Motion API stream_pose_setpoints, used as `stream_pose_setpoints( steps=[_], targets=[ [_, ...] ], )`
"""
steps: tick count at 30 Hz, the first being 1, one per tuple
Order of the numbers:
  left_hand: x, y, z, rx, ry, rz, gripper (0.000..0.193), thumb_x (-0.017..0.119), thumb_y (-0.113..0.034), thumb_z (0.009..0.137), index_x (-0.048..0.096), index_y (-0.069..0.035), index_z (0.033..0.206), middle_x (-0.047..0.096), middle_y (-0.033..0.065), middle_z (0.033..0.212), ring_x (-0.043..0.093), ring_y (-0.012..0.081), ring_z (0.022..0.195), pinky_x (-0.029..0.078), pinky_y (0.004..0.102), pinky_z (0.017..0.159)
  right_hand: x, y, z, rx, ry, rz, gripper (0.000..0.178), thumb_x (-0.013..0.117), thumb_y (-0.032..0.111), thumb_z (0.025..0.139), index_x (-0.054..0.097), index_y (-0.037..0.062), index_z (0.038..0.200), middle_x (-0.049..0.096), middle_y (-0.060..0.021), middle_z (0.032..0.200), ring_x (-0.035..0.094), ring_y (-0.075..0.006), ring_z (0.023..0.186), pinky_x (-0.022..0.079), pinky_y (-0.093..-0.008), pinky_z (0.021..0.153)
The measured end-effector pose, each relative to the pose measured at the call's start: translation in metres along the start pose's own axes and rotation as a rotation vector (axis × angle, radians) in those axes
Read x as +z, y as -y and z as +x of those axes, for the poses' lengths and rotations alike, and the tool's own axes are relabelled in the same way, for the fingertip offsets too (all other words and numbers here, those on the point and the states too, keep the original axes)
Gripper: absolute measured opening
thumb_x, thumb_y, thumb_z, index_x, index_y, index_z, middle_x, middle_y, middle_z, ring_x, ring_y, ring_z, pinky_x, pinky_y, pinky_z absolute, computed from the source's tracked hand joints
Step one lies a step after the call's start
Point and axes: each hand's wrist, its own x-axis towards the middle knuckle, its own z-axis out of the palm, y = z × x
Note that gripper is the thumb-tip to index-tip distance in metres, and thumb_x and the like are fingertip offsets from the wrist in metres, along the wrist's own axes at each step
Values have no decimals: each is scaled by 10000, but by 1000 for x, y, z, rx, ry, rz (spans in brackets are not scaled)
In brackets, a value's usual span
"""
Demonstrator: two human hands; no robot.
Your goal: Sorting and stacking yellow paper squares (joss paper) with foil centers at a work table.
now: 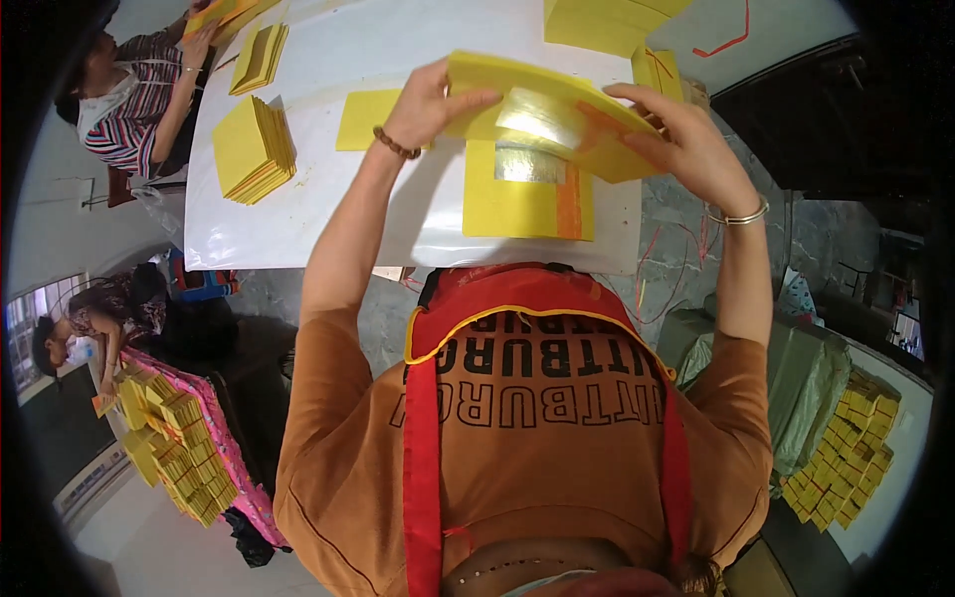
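Note:
Between my two hands a piece of yellow joss paper (482, 75) is raised off the table and slightly bent; whether it is one sheet or a thin sheaf I cannot tell. It bears a silver foil patch and an orange stripe. My left hand (430, 107) pinches its left end, thumb on the near face. Around its right end are the fingers of my right hand (694, 149). Directly below lies more yellow joss paper (509, 214) with the same foil and stripe, near the table's front edge. Another yellow pile (366, 114) sits partly behind my left wrist.
Fanned yellow stacks (249, 154) stand on the left of the white table (328, 214). Larger yellow blocks (597, 25) are at the far right. One co-worker (149, 99) handles yellow paper at the far left; another (109, 308) is beside a paper-laden pink-covered table. Bundles (841, 453) are piled lower right.

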Motion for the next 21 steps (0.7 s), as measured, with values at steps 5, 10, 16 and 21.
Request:
stream_pose_setpoints(
  steps=[5,10,16,21],
  targets=[
    [9,28,-26,-51,-57,-247,302,655,-116,787,561,4,1047,620,49,944,571,105,823,466,255,747,46,-65,-19,139,-377,646,423,630,50,748,513,54,1154,588,-36,991,532,-106,912,425,-242,781],
    [18,42,-26,-60,-4,-301,297,654,-109,788,578,-5,1056,621,43,951,565,102,849,455,248,759,76,-81,-17,98,-397,955,444,649,62,741,496,17,1155,562,-42,1044,528,-132,953,422,-263,826],
    [27,47,-29,-101,-64,-232,247,666,-167,784,621,-9,969,632,35,888,562,97,804,455,244,717,95,-101,-25,274,-231,866,448,640,81,755,488,25,1172,559,-45,1082,531,-153,978,424,-294,844],
    [30,57,-23,-103,-96,-191,257,642,-190,805,611,-5,981,624,23,858,550,93,762,457,247,690,95,-82,-8,295,-374,782,403,635,161,800,501,35,1159,560,-27,1067,523,-127,966,423,-276,821]
  ],
)
